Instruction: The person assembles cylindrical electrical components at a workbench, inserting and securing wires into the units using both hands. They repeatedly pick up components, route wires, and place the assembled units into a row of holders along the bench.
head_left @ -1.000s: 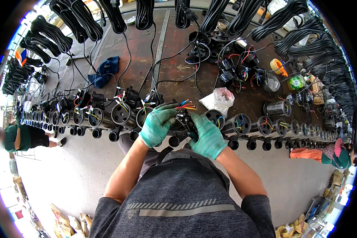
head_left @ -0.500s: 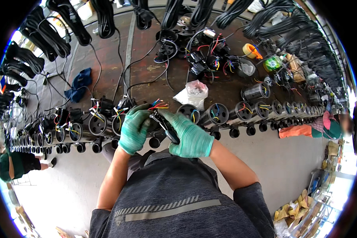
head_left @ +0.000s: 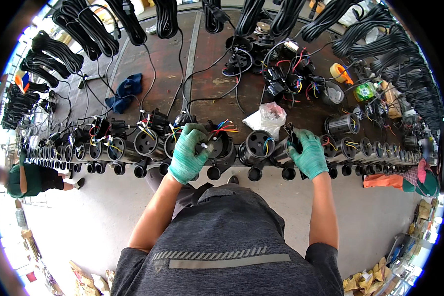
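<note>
My left hand, in a green knitted glove, is closed at the rim of a black cylindrical housing. A small white wire end shows between its thumb and fingers. Coloured wires in red, yellow and blue fan out just above that housing. My right hand, gloved alike, is closed around dark-handled pliers, partly hidden by the fingers, above another black housing in the row. Between my hands a black housing with round holes in its inner face has blue and yellow wires at its edge.
A long row of similar housings lines the table's near edge. A white plastic bag, a dark blue cloth, an orange tape roll and black motor parts lie on the table. Coiled black cables hang above; people stand at both sides.
My hands have moved apart. The right hand has carried the pliers away to the right, off the coloured wires. The left hand stays near the wires; the whole view has shifted.
</note>
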### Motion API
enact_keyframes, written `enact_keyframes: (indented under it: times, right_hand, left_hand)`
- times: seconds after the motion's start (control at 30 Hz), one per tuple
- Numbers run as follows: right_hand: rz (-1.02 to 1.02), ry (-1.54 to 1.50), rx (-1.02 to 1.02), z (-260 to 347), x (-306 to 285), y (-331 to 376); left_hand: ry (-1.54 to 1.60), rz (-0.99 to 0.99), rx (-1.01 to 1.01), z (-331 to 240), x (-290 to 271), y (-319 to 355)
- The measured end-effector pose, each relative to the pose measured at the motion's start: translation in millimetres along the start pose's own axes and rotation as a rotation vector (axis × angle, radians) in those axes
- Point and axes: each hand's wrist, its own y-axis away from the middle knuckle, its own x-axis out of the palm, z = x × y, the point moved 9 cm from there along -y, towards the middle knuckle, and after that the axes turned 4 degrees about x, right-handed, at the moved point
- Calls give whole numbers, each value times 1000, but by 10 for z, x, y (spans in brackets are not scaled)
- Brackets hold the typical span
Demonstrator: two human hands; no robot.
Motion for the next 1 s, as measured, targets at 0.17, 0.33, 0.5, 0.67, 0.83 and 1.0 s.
enact_keyframes:
  times: [0.17,0.33,0.5,0.67,0.83,1.0]
  right_hand:
    - [-245,-91,-180,591,-355,-20]
    - [-122,-435,-432,1749,-240,-62]
    - [-122,-332,-531,2027,-34,-181]
    - [-195,-305,-571,2096,-243,-238]
    - [-151,-347,-598,2155,-234,-220]
    - [6,-438,-615,2004,-156,-231]
  left_hand:
    - [-18,-94,96,-20,-49,-19]
    - [-198,19,47,-70,90,-102]
    - [-346,153,107,-246,156,-220]
    - [-409,251,105,-239,218,-245]
    - [-355,143,126,-210,164,-192]
    - [-288,100,111,-107,119,-165]
